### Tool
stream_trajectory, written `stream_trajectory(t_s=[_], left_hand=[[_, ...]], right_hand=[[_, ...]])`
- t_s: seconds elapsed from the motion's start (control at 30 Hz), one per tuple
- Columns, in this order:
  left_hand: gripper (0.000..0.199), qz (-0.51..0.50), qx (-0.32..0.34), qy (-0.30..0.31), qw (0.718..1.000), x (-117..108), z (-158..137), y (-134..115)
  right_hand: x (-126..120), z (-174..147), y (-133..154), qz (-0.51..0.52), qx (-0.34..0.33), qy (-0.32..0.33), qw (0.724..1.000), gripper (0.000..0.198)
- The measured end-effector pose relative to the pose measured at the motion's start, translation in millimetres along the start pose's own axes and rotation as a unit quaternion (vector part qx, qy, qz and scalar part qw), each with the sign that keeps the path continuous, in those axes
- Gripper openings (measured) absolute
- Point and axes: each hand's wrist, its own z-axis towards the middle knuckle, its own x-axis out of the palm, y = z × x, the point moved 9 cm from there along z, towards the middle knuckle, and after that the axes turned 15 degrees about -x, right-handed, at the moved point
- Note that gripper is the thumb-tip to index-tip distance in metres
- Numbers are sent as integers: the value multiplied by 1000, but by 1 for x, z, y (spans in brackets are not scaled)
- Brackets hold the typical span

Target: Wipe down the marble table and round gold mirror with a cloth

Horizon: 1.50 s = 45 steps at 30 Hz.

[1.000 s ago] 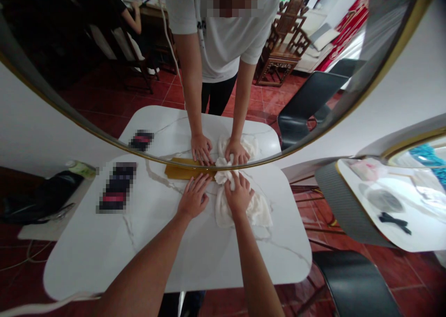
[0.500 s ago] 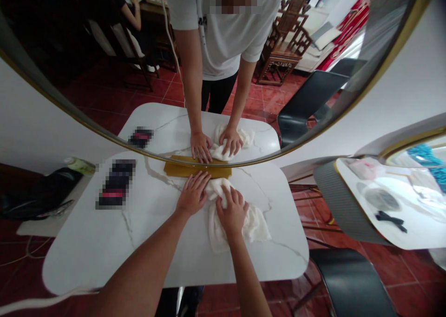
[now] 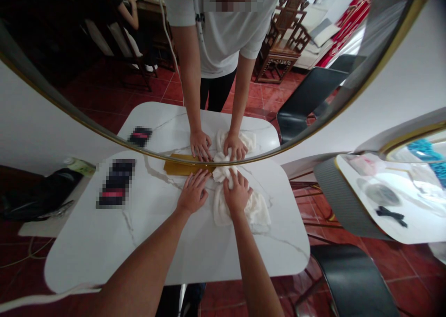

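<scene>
White, crumpled fabric cloth lies at the right end of the flat, oblong, gold-coloured base, whose long axis runs left to right. The right hand, nearer, is curled on bunched cloth; the left hand, spread, holding nothing, meets the base's near edge.

Two bare hands, one left hand at seven o'clock and one right hand at five; one white cloth, also at five; one gold strip at eight; two white tables, a marbled table at six and a side table at three; outside the mirror glass, one black chair at four; one pixelated dark item toward nine
</scene>
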Motion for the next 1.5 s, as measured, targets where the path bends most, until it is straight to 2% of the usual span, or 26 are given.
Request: stream_trajectory(t_s=[0.1, 0.23, 0.53, 0.67, 1.03, 1.17, 1.3, 1.5], left_hand=[[63, 1, -1, -2, 1000, -1, -1, 0], [64, 2, -2, -6, 1000, 0, -1, 1], [62, -4, 8, -10, 1000, 1, -1, 1], [63, -3, 7, -8, 1000, 0, -1, 0], [65, 5, -3, 5, 1000, 0, -1, -1], [66, -1, -3, 5, 1000, 0, -1, 0], [65, -6, -1, 3, 1000, 2, -1, 0], [65, -13, 1, 0, 1000, 0, -1, -1]], right_hand=[[1, 11, -3, -2, 0, 4, 1000, 44], [1, 9, -1, 0, -13, 8, 1000, 43], [1, -38, 27, 11, -71, 35, 997, 43], [2, -45, 30, 7, -76, 45, 996, 44], [2, 0, -1, 3, -5, 10, 1000, 45], [1, 7, -4, 6, -6, 8, 1000, 45], [0, -6, 4, 2, -29, 22, 999, 45], [-2, -45, 26, 3, -79, 50, 996, 44]])
